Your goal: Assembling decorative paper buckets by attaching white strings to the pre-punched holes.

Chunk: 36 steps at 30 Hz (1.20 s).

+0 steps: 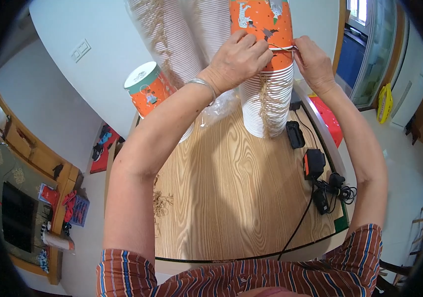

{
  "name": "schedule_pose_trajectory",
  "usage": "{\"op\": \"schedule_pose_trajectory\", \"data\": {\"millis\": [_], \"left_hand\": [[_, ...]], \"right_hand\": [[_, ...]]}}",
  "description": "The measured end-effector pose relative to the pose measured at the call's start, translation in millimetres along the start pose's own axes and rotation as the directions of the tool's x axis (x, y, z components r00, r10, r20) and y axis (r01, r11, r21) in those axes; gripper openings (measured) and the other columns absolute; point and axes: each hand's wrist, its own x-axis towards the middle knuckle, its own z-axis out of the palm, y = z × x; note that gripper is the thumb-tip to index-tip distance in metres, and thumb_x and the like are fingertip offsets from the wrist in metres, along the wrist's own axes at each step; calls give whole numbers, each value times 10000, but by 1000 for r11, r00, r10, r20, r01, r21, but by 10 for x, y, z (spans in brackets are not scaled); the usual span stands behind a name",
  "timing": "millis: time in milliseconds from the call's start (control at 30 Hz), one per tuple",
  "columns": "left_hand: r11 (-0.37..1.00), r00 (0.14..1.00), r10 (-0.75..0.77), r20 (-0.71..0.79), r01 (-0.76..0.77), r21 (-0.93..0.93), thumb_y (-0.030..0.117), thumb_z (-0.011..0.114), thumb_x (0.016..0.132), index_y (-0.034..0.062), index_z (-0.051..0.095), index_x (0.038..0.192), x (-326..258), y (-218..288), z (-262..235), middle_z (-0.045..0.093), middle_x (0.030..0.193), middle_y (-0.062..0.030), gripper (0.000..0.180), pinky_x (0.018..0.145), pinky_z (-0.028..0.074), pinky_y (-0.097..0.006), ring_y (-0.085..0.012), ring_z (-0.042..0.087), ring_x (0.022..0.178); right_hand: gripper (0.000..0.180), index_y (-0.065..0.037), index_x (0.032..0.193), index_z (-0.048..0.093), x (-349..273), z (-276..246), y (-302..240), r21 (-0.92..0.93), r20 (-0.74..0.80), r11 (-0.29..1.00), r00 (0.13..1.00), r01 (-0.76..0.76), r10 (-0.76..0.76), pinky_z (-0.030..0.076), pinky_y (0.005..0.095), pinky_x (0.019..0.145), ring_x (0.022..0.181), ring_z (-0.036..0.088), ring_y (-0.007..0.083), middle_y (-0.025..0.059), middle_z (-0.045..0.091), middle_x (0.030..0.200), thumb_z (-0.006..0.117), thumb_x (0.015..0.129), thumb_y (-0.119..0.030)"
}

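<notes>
A tall stack of nested paper buckets (266, 106) stands upside down on the table, white rims showing and brown string handles tangled down its front. The top bucket (261, 22) is orange with printed figures. At the left of its rim is my left hand (238, 57), closed, its fingertips partly hidden. On the other side, my right hand (314, 64) pinches at the rim, where a thin string (283, 48) runs. Another upturned orange bucket (149, 91), with a green band and a white base, stands left of my left forearm, on a stack mostly hidden by that arm.
Long plastic-wrapped bucket stacks (181, 39) lean behind. Clear plastic wrap (220, 108) lies between the stacks. Along the wood-grain table's (221, 198) right edge are a black-and-orange adapter (314, 164), a black case (295, 134) and coiled cables (337, 190). Loose strings (162, 203) lie at left.
</notes>
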Motion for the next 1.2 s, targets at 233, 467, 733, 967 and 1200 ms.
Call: {"op": "schedule_pose_trajectory", "data": {"millis": [233,467,733,967,1200], "left_hand": [[999,1000,3,3,-3,-34,125,600,760,54,595,984,-57,53,36,561,883,-54,235,832,480,-357,-220,572,845],[958,964,-263,-39,256,-130,87,677,766,47,593,1045,-370,69,123,604,985,-71,294,828,472,-371,-245,593,914],[934,944,-329,5,326,-146,82,690,773,73,599,1011,-573,78,174,609,960,-60,255,803,471,-375,-247,600,899],[941,943,-328,-62,319,-116,82,602,767,75,564,923,-568,128,194,566,872,-46,161,817,468,-355,-216,590,850],[923,938,-348,1,342,-176,65,658,753,60,589,993,-625,156,196,610,968,-75,249,810,484,-379,-261,606,913]], "right_hand": [[228,-64,1045,542,-68,12,-33,-210,86,971,992,112,-96,534,369,689,799,642,235,75,569,916,606,829,-98],[265,-63,1051,545,-122,11,-56,-234,102,958,984,167,-147,527,348,692,781,639,223,68,570,918,609,795,-82],[258,-61,1044,548,-160,14,-84,-237,93,957,984,169,-151,526,341,686,770,636,216,70,583,941,612,795,-73],[265,-59,1043,543,-200,-2,-112,-237,99,954,981,185,-166,526,344,681,759,634,214,70,583,917,616,789,-68],[252,-62,1034,545,-231,15,-169,-225,78,962,987,158,-143,525,351,697,786,632,222,73,596,937,616,792,-64]]}}
